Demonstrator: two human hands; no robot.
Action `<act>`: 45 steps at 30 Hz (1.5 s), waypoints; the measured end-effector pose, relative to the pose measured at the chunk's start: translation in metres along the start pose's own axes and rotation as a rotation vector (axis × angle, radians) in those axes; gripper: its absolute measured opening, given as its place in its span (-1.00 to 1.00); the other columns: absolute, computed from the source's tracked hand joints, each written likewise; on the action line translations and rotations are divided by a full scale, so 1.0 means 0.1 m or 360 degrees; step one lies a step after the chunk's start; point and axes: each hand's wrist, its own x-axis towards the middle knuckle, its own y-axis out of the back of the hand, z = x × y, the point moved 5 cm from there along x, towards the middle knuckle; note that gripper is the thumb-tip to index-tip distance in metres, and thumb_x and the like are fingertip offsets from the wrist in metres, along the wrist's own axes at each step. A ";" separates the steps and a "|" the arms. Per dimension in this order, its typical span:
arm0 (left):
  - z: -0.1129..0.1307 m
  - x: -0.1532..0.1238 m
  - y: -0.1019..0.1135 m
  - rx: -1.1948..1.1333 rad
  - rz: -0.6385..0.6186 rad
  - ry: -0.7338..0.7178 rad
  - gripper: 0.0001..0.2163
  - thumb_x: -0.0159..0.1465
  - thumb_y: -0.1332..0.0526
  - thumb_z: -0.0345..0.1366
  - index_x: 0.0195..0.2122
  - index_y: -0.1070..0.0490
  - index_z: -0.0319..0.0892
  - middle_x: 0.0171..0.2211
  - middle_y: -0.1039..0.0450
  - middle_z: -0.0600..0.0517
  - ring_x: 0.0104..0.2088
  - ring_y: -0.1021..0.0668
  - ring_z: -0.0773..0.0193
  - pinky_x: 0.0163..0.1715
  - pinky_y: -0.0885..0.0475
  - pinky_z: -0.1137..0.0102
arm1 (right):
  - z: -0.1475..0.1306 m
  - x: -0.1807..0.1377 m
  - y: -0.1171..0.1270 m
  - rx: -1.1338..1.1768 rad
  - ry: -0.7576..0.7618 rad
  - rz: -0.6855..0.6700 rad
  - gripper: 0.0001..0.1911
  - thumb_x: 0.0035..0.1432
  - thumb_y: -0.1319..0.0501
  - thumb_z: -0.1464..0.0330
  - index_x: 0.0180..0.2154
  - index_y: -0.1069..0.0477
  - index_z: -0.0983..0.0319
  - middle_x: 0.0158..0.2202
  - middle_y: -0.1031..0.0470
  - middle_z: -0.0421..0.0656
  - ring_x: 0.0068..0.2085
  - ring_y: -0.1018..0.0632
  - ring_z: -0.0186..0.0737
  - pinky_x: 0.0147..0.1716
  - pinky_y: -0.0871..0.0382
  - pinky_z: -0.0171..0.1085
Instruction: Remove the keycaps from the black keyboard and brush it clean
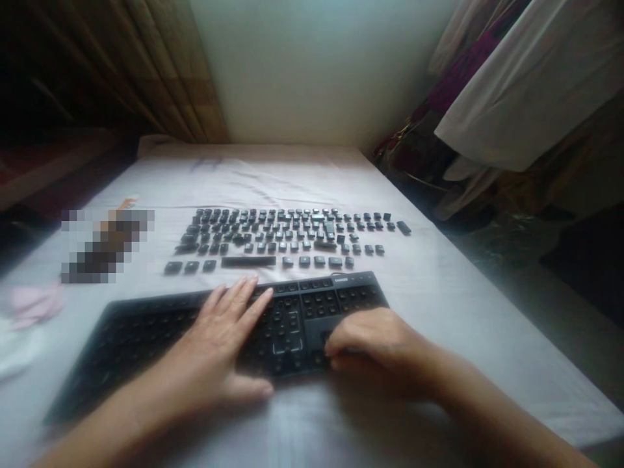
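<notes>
A black keyboard base [146, 331] with its keycaps removed lies across the white sheet in front of me. My left hand [221, 344] rests flat on its middle, fingers spread and pointing away from me. My right hand [370, 344] is curled over the keyboard's right part, fingertips pressing down near the lower right corner; whether it holds a keycap is hidden. Beyond the keyboard, several loose black keycaps [287, 234] are laid out in rows, with the long space bar [248, 261] in the nearest row.
The white sheet [463, 305] covers a bed-like surface whose right edge drops to the floor. Pink cloth [34, 302] lies at the left edge. A blurred-out patch [104, 244] sits left of the keycaps. Clothes [511, 91] hang at the right, curtains at the back left.
</notes>
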 end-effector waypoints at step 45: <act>0.61 0.88 0.38 -0.1035 0.0203 -0.0031 -0.79 0.25 -0.28 -0.06 -0.17 -0.53 -0.01 -0.19 -0.60 0.08 -0.17 -0.58 0.23 -0.12 -0.42 0.35 | 0.23 -0.11 0.29 0.0414 -0.0316 0.1187 -0.94 0.24 -0.29 0.44 -0.25 -0.53 0.17 -0.35 -0.69 -0.17 -0.34 -0.69 -0.20 -0.31 -0.63 -0.25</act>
